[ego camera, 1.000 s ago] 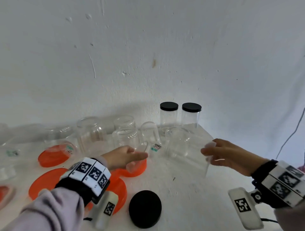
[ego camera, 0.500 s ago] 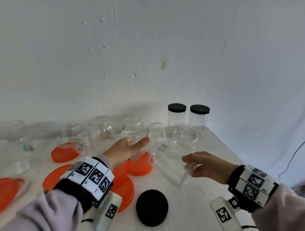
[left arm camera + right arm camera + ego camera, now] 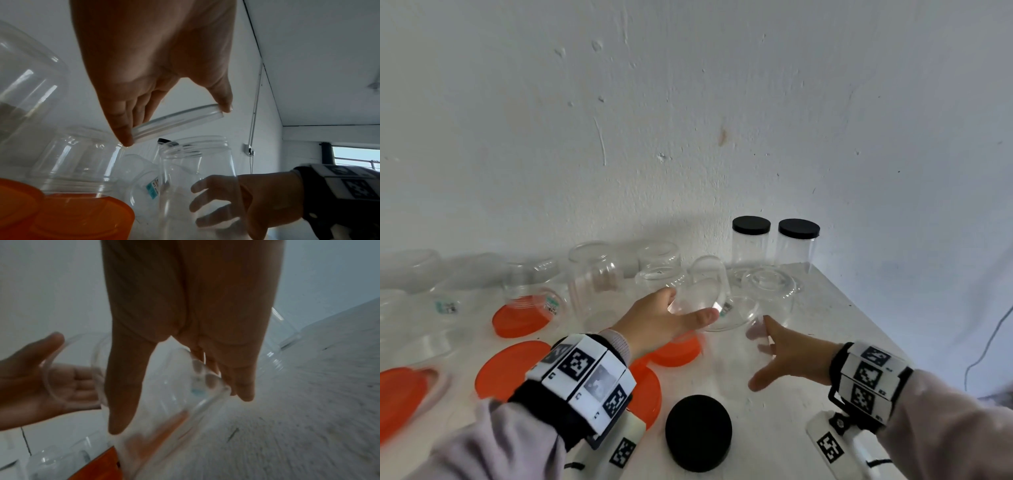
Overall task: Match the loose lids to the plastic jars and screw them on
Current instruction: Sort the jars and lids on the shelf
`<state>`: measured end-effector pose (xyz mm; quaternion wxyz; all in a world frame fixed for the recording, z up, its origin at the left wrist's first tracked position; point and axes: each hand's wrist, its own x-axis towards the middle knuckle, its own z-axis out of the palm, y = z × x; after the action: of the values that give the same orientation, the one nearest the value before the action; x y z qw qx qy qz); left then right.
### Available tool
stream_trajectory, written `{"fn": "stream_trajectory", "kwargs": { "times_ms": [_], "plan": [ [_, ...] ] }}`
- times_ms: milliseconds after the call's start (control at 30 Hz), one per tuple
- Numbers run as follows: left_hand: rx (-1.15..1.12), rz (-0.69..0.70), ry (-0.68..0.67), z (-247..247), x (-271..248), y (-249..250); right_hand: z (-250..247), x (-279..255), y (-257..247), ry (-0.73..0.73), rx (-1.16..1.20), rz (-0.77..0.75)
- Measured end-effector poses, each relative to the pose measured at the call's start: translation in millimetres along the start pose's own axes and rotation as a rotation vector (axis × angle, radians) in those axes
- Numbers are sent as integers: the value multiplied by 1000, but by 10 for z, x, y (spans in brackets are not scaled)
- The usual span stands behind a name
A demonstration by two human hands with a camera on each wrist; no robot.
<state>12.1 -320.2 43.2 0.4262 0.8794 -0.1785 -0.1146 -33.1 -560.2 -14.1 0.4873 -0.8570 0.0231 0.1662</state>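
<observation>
left hand (image 3: 156,68) pinches clear lid (image 3: 176,123); right hand (image 3: 236,199) curls round clear jar (image 3: 191,186).

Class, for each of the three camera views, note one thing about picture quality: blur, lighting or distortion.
Head view: sharp and evenly lit, though the orange lids at the left edge smear. Left wrist view: the left hand is dark against the bright wall, the clear lid crisp, wall lines bent. Right wrist view: dim, the clear jar and table streaked by motion.

Left hand (image 3: 661,318) pinches with thumb and fingers; right hand (image 3: 787,353) grips, fingers curled.
</observation>
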Motion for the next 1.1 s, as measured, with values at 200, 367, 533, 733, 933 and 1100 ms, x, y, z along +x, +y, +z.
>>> {"fn": "stream_trajectory", "kwargs": {
  "times_ms": [200, 367, 533, 733, 933, 1100],
  "plan": [
    [201, 107, -16, 116, -17, 99, 15, -1, 61, -25, -62, 20],
    [300, 165, -67, 212, 18, 184, 7, -27, 44, -25, 3, -65],
    [367, 197, -123, 320, 76, 263, 11, -45, 42, -29, -6, -66],
    [399, 194, -135, 404, 120, 300, 20, -46, 44, -26, -44, -57],
    [390, 183, -160, 427, 140, 287, 23, -49, 46, -29, -60, -37],
    [241, 135, -186, 424, 117, 160, -43, -101, -9, -42, -100, -4]
  ]
}}
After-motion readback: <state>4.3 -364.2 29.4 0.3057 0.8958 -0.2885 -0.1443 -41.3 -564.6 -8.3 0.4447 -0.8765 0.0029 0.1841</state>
